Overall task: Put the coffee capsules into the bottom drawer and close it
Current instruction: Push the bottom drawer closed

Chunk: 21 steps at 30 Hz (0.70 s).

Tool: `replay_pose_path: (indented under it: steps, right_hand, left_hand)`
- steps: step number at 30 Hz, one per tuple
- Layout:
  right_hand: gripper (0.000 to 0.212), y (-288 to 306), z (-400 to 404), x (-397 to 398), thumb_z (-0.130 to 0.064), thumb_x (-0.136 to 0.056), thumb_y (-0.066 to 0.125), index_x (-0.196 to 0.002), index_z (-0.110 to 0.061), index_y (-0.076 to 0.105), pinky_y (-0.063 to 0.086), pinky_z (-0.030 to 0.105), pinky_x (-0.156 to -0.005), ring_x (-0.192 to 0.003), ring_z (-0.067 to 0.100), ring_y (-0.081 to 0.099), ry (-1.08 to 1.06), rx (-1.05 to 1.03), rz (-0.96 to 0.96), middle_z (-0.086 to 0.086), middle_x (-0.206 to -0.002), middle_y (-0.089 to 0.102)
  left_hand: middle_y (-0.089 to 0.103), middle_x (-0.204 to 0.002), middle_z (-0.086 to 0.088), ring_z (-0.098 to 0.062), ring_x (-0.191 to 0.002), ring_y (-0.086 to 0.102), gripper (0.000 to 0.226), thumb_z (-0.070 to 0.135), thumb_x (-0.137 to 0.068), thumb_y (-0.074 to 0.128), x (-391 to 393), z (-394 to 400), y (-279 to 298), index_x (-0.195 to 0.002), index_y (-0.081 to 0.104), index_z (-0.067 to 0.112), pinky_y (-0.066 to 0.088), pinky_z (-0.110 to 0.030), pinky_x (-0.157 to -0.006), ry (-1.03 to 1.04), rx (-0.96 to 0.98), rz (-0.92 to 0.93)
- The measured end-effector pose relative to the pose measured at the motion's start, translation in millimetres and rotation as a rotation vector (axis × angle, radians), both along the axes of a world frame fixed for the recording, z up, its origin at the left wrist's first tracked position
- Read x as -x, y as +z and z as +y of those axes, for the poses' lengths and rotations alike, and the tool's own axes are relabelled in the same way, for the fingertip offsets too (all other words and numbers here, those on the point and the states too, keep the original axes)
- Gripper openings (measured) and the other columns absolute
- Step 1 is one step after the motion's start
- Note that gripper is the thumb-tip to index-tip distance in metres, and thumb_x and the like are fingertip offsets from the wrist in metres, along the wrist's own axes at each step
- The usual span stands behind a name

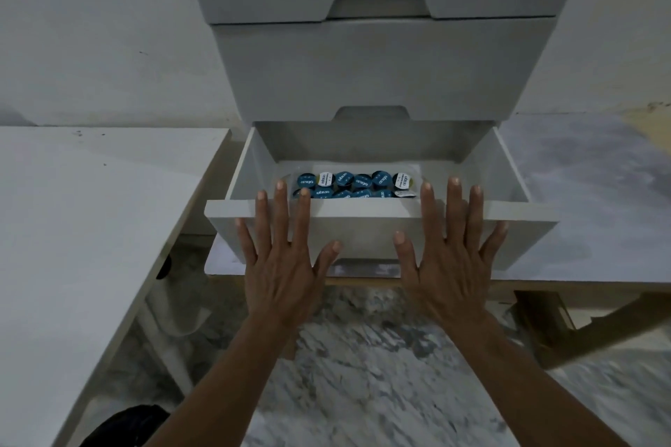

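Against the front panel of the bottom drawer (377,229), left hand (287,265) and right hand (450,261) lie flat, fingers straight and spread. Coffee capsules (356,184) already sit inside (drawer open). Push evenly with both palms, so it slides straight.

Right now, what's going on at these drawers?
A person has both hands flat against the front of the open white bottom drawer, left hand and right hand, fingers straight. The blue-lidded coffee capsules already lie inside. The drawer is not yet closed; the two white drawers above are shut.
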State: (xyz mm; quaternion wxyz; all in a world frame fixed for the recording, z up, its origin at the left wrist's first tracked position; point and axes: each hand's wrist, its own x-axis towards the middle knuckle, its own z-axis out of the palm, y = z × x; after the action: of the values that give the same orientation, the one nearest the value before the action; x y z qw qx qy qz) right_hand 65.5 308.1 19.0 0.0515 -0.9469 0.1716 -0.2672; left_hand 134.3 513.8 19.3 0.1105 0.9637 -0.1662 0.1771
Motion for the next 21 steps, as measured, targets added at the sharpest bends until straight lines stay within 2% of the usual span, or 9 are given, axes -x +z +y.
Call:
replay_pose_path:
  steps: [7, 21]
  right_hand:
    - [0.072, -10, -8, -36, -0.057, -0.095, 0.035, -0.155, -0.026, 0.01, 0.003, 0.068, -0.112, -0.15, 0.031, -0.001, -0.051, 0.045, -0.091, 0.008, -0.163, 0.002]
    - [0.067, 1, -52, -146, -0.057, -0.097, 0.028, -0.154, -0.033, 0.003, 0.002, 0.07, -0.111, -0.15, 0.029, -0.007, -0.014, 0.043, -0.15, 0.005, -0.164, -0.004]
  left_hand:
    - [-0.014, -0.163, -0.004, -0.028, -0.15, -0.015, 0.083, 0.066, -0.093, 0.033, -30, -12, -11, -0.155, -0.005, 0.026, -0.005, -0.056, -0.119, -0.011, 0.014, -0.065]
    - [-0.016, -0.162, -0.006, -0.03, -0.149, -0.016, 0.079, 0.066, -0.095, 0.025, -140, -57, 0, -0.153, -0.011, 0.027, -0.001, -0.06, -0.118, -0.003, 0.03, -0.137]
